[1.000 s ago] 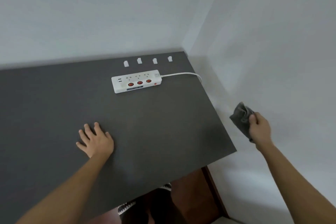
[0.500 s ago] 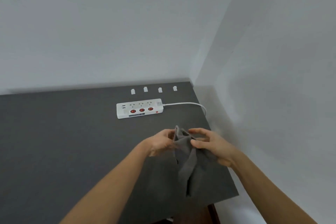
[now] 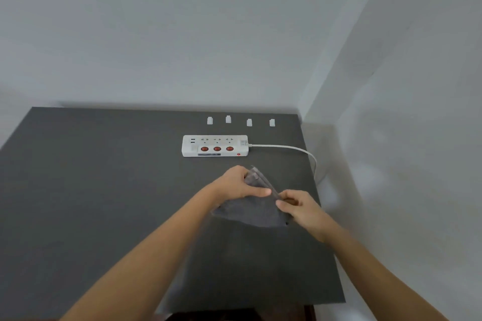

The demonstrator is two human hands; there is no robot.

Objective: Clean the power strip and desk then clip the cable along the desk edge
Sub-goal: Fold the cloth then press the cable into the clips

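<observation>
A white power strip [image 3: 215, 145] with three red switches lies near the back of the dark grey desk [image 3: 91, 190]. Its white cable [image 3: 292, 149] runs right and drops over the desk's right edge. Several small white cable clips [image 3: 249, 122] stand in a row behind the strip. Both hands hold a grey cloth [image 3: 251, 210] above the desk, in front of the strip. My left hand [image 3: 240, 182] pinches the cloth's upper corner. My right hand [image 3: 300, 207] grips its right edge. The cloth hangs folded between them.
White walls meet in a corner behind the desk's back right. The right wall stands close to the desk's right edge, with a narrow gap where the cable drops. The desk's front edge is at the bottom of the view.
My right hand brought the cloth from beside the desk to over it. My left hand lifted off the desk and took hold of the cloth. The cloth now hangs spread between both hands.
</observation>
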